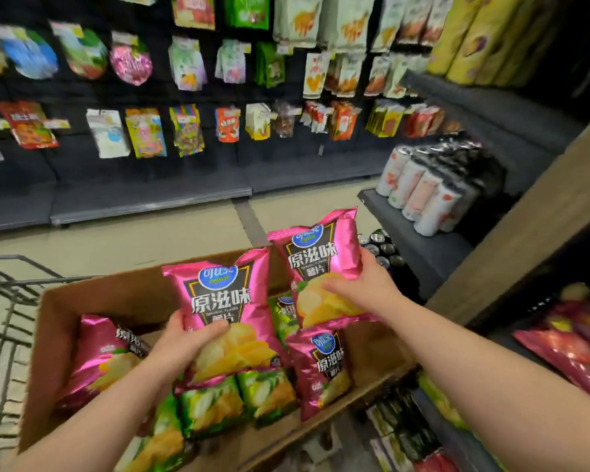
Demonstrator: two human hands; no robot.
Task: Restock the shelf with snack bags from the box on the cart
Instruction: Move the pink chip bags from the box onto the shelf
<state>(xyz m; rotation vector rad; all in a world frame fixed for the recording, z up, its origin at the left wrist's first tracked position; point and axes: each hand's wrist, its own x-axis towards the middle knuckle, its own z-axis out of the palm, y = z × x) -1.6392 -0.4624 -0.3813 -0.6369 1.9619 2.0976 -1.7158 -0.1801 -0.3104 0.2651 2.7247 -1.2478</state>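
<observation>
Two pink bags (225, 301) (321, 264) upright, tops up, left hand (181, 342), right hand (365, 284) gripping.

The lower snack bag (225, 311) and the upper snack bag (321, 267), at 2 o'clock from it, are glossy magenta with a black panel, white characters, a blue oval logo and yellow crisps. At 6 o'clock, green bags (215, 403) (same yellow crisps printed). The box (116, 294) is plain brown, the cart (14, 282) at 9 o'clock grey wire, the canisters (419, 195) at 3 o'clock white with red blotches.
</observation>
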